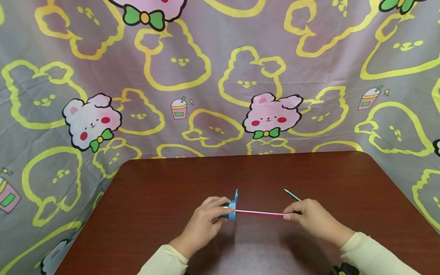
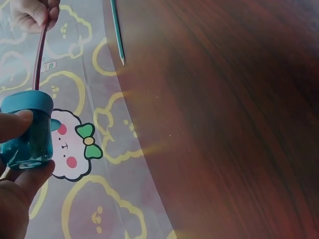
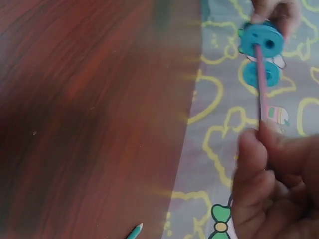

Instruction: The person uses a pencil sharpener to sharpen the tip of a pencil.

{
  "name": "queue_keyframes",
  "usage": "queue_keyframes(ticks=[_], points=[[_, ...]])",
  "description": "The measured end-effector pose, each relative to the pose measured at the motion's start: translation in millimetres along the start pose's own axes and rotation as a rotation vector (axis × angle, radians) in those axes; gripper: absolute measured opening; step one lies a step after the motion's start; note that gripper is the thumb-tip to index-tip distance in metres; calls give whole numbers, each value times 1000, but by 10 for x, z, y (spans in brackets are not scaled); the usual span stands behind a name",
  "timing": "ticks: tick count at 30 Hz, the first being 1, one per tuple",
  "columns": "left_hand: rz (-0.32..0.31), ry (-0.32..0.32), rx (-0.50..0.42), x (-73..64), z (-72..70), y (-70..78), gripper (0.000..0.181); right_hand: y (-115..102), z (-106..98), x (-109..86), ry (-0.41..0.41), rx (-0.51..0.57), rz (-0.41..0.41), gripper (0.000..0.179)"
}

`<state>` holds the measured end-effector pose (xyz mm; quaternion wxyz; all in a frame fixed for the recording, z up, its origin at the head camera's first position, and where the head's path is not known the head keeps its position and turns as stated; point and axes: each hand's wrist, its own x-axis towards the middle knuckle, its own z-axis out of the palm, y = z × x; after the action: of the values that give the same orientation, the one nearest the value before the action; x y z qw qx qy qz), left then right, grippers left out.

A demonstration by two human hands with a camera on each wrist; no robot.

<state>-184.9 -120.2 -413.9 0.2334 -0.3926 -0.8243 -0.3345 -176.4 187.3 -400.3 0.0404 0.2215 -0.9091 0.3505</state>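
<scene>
My left hand (image 1: pixel 207 219) grips a blue pencil sharpener (image 1: pixel 232 211) above the table, its see-through container (image 2: pixel 35 144) visible between thumb and fingers in the left wrist view. The sharpener's round cap (image 3: pixel 249 73) is flipped away from its top, where holes of different sizes show. One end of a pink pencil (image 1: pixel 259 213) goes into one of these holes. At the pencil's other end, my right hand (image 1: pixel 315 217) pinches it between thumb and forefinger. The pencil's point is hidden inside the sharpener.
A green pencil (image 1: pixel 291 194) lies on the brown wooden table (image 1: pixel 169 185), just beyond my right hand. Patterned grey cloth (image 1: pixel 216 94) hangs along the table's back and both sides.
</scene>
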Motion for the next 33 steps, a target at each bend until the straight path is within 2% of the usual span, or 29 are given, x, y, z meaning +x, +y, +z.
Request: queue_keyframes(ticks=[1, 3, 5, 9, 10, 11, 13, 15, 16, 18, 20, 22, 24, 26, 30, 33], points=[[3, -3, 4, -1, 2, -1, 38, -4, -12, 2, -24, -1, 30, 7], [-7, -14, 2, -5, 4, 1, 39, -5, -18, 4, -19, -30, 14, 7], [-43, -20, -13, -9, 4, 7, 39, -2, -1, -1, 59, -93, -51, 7], [-144, -20, -73, -3, 0, 24, 39, 27, 45, -2, 286, -243, -275, 28], [-166, -20, -90, 0, -3, 27, 39, 40, 52, 2, 339, -264, -340, 29], [-181, -19, -103, 3, -5, 30, 39, 54, 57, 7, 385, -283, -404, 23], [-197, -22, -114, 7, -11, 33, 39, 76, 60, 19, 450, -311, -511, 9], [-182, -27, -111, 8, -14, 31, 39, 96, 61, 26, 473, -325, -575, 27], [-163, -27, -99, 8, -13, 27, 40, 100, 58, 24, 467, -327, -585, 37], [-108, -19, -70, 9, -13, 18, 40, 105, 53, 15, 412, -309, -548, 33], [-50, -9, -37, 14, -6, 8, 39, 90, 42, -4, 303, -242, -445, 18], [-18, -4, -17, 16, -1, 0, 39, 66, 24, -19, 202, -173, -323, 3], [-31, -15, -26, 13, 0, 1, 39, 39, 18, -23, 164, -156, -239, 8], [-83, -30, -52, 8, -2, 8, 39, 25, 18, -13, 186, -201, -241, 12], [-192, -31, -107, 3, -6, 20, 40, 41, 53, 13, 333, -340, -362, 28], [-215, -14, -128, 10, -5, 17, 40, 67, 69, 21, 407, -354, -438, 33]])
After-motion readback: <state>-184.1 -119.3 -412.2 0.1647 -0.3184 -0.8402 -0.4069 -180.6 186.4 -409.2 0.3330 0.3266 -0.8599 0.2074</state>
